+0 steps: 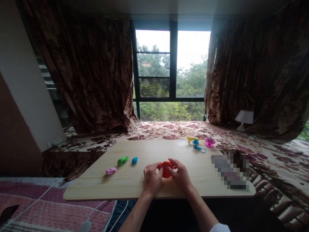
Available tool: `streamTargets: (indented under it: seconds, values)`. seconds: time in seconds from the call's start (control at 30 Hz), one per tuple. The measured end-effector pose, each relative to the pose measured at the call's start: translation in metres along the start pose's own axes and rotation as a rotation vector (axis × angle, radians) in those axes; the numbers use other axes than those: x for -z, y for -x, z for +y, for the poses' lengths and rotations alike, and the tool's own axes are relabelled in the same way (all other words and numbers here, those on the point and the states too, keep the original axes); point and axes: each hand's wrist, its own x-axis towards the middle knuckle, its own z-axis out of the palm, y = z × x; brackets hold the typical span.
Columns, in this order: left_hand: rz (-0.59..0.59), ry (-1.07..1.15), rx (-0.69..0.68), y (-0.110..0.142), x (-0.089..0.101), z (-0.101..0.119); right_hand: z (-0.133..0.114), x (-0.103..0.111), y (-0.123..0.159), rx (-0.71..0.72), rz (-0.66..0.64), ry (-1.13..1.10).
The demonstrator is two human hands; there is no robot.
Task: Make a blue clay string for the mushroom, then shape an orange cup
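Observation:
Over the near middle of the light wooden table, both my hands are closed around a round orange-red piece [167, 170] that looks like modelling clay. My left hand [153, 176] grips its left side, with the thumb pressed on its face. From the right, my right hand [180, 174] holds the same piece, its thumb on the front and its index finger curled over the top. To the left lie a pink lump [111, 171], a green elongated piece [123, 160] and a small blue piece [134, 160], none of them touched by my hands.
At the table's [91, 187] far right are a blue mushroom-shaped piece [195, 143], a yellow piece [193, 139] and a pink piece [210, 142]. A blurred-out object [230, 172] lies at the right edge. Behind stand a small lamp [244, 120] and a window.

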Motion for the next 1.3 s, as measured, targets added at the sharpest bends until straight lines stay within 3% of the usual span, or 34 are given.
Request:
streamTargets:
  seconds: [1.3]
  values:
    - [-0.058, 0.02, -0.037, -0.0005, 0.0013, 0.0047, -0.0013, 0.0035, 0.0016, 0.017, 0.009, -0.02]
